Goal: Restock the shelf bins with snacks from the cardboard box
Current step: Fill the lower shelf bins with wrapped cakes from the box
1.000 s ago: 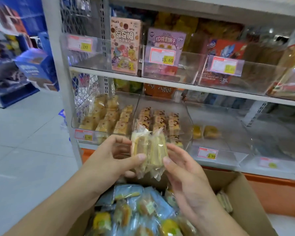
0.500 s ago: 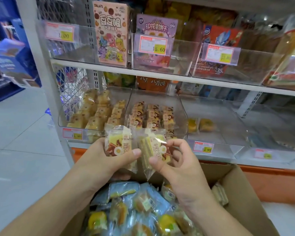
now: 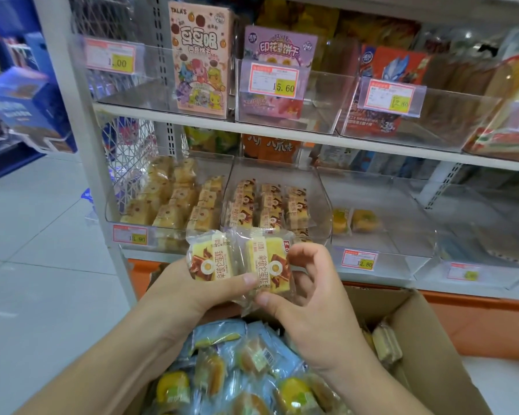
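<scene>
Left hand (image 3: 192,283) and right hand (image 3: 309,298) each pinch a wrapped cake — left cake (image 3: 210,259), right cake (image 3: 268,265) — just before the matching middle bin (image 3: 324,205); best slot them upright, labels forward, into its front row.

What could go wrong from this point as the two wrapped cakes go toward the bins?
The right hand pinches its cake only at the wrapper; that grip may slip, dropping it into the cardboard box. The matching bin looks nearly full in front, so added packs may spill.
</scene>
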The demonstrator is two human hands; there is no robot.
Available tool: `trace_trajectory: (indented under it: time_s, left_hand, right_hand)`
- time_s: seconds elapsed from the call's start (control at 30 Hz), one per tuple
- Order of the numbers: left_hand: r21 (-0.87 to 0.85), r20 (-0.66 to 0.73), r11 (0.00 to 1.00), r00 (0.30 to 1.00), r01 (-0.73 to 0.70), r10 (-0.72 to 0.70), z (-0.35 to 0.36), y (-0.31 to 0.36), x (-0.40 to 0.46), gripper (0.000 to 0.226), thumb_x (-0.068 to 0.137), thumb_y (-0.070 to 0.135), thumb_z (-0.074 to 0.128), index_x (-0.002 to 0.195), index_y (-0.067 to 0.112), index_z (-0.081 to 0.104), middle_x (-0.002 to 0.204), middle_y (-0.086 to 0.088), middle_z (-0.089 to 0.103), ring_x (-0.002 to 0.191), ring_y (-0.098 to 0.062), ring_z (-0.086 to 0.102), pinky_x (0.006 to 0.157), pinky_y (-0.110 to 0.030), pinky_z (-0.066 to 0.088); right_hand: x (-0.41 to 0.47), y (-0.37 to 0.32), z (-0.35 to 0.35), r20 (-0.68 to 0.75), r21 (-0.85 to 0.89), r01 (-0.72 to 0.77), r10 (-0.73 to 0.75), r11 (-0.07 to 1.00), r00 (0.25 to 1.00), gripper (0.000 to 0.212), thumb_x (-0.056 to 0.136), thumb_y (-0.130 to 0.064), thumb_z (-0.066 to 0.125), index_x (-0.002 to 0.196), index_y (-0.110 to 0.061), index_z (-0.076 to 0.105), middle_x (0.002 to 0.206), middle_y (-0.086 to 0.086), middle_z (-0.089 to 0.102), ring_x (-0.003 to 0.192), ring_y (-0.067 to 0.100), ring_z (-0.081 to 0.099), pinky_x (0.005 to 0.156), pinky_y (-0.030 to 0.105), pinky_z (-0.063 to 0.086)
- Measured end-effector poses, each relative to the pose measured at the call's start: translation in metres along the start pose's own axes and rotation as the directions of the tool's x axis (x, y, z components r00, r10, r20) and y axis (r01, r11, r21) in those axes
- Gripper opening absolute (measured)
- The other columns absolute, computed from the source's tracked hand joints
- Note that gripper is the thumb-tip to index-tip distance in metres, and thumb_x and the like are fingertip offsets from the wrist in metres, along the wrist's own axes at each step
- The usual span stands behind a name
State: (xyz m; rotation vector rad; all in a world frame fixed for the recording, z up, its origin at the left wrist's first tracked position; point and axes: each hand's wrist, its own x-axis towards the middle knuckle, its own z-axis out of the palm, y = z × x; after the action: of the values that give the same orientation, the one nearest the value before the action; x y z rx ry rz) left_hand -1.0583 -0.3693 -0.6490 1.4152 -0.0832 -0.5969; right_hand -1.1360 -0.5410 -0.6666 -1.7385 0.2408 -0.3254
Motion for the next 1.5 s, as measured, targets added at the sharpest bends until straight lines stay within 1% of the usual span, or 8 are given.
trace_trajectory:
  time_s: [0.13, 0.37, 0.47, 0.63, 0.83, 1.03, 1.3, 1.5]
  left_hand:
    - [-0.016, 0.034, 1.000, 0.999, 0.003, -0.002, 0.004, -0.001, -0.001, 0.041, 0.071, 0.007, 0.088, 0.111, 0.005, 0.078, 0.105, -0.019, 0.080, 0.099, -0.036, 0.078, 0.096, -0.047, 0.059]
    - [-0.018, 0.018, 1.000, 1.000, -0.011, 0.011, 0.008, 0.000, 0.007, 0.033, 0.077, 0.002, 0.084, 0.109, 0.004, 0.079, 0.102, -0.017, 0.080, 0.092, -0.031, 0.079, 0.067, -0.029, 0.064]
    - [0.003, 0.012, 1.000, 1.000, 0.006, -0.006, 0.011, 0.001, 0.010, 0.034, 0.077, 0.001, 0.084, 0.110, 0.005, 0.078, 0.102, -0.017, 0.080, 0.094, -0.034, 0.079, 0.085, -0.043, 0.063]
    - [0.035, 0.025, 0.999, 0.999, 0.041, -0.042, 0.019, 0.003, 0.018, 0.036, 0.078, 0.002, 0.084, 0.113, 0.005, 0.076, 0.103, -0.017, 0.080, 0.097, -0.034, 0.079, 0.095, -0.050, 0.058]
    - [0.063, 0.096, 0.998, 0.995, 0.032, -0.038, 0.026, 0.003, 0.044, 0.038, 0.078, 0.003, 0.083, 0.115, 0.004, 0.075, 0.105, -0.017, 0.080, 0.092, -0.031, 0.079, 0.065, -0.028, 0.061]
    - [0.115, 0.116, 0.993, 0.993, 0.021, -0.034, 0.034, 0.005, 0.076, 0.049, 0.075, 0.008, 0.088, 0.121, 0.012, 0.074, 0.109, -0.010, 0.081, 0.102, -0.028, 0.078, 0.098, -0.047, 0.057]
    - [0.121, 0.043, 0.989, 0.994, 0.090, -0.096, 0.022, -0.009, 0.104, 0.045, 0.072, 0.016, 0.093, 0.113, 0.011, 0.073, 0.095, -0.017, 0.080, 0.091, -0.034, 0.079, 0.085, -0.048, 0.064]
    - [0.152, 0.027, 0.984, 0.995, 0.088, -0.093, 0.015, -0.013, 0.112, 0.040, 0.072, 0.014, 0.093, 0.107, 0.012, 0.074, 0.091, -0.015, 0.080, 0.086, -0.031, 0.079, 0.074, -0.043, 0.066]
  right_hand:
    - [0.000, -0.001, -0.006, 0.007, 0.008, 0.026, -0.026, 1.000, 1.000, 0.063, 0.078, -0.001, 0.089, 0.120, -0.030, 0.052, 0.111, -0.013, 0.074, 0.102, 0.011, 0.075, 0.087, 0.031, 0.062]
    - [0.008, -0.006, -0.026, 0.119, -0.088, 0.027, -0.017, 0.996, 0.993, 0.090, 0.079, -0.001, 0.089, 0.135, -0.054, 0.042, 0.130, -0.023, 0.065, 0.113, 0.013, 0.072, 0.097, 0.040, 0.060]
    - [0.012, -0.009, -0.037, 0.136, -0.254, 0.127, -0.095, 0.959, 0.986, 0.107, 0.076, -0.010, 0.093, 0.146, -0.066, 0.033, 0.146, -0.037, 0.044, 0.127, 0.004, 0.060, 0.095, 0.032, 0.059]
    - [0.019, -0.005, -0.051, 0.071, -0.353, 0.117, -0.098, 0.928, 0.993, 0.085, 0.065, -0.021, 0.100, 0.128, -0.056, 0.055, 0.124, -0.030, 0.059, 0.107, 0.003, 0.065, 0.086, 0.027, 0.059]
    - [0.037, -0.002, -0.066, 0.127, -0.294, 0.078, -0.042, 0.953, 0.991, 0.079, 0.070, -0.017, 0.097, 0.126, -0.050, 0.052, 0.127, -0.017, 0.062, 0.118, 0.002, 0.064, 0.094, 0.033, 0.059]
    - [0.069, 0.004, -0.076, 0.108, -0.284, 0.065, -0.035, 0.957, 0.994, 0.074, 0.072, -0.004, 0.094, 0.123, -0.044, 0.059, 0.112, -0.029, 0.061, 0.107, 0.004, 0.068, 0.088, 0.032, 0.062]
    - [0.152, 0.013, -0.103, -0.145, -0.520, 0.065, -0.163, 0.852, 0.976, 0.063, 0.072, -0.015, 0.096, 0.112, -0.046, 0.060, 0.106, -0.019, 0.071, 0.096, 0.003, 0.071, 0.081, 0.028, 0.063]
    - [0.203, 0.023, -0.090, -0.008, -0.764, 0.060, -0.103, 0.642, 0.995, 0.051, 0.073, -0.041, 0.095, 0.111, -0.043, 0.062, 0.110, -0.022, 0.065, 0.111, 0.011, 0.058, 0.096, 0.036, 0.051]
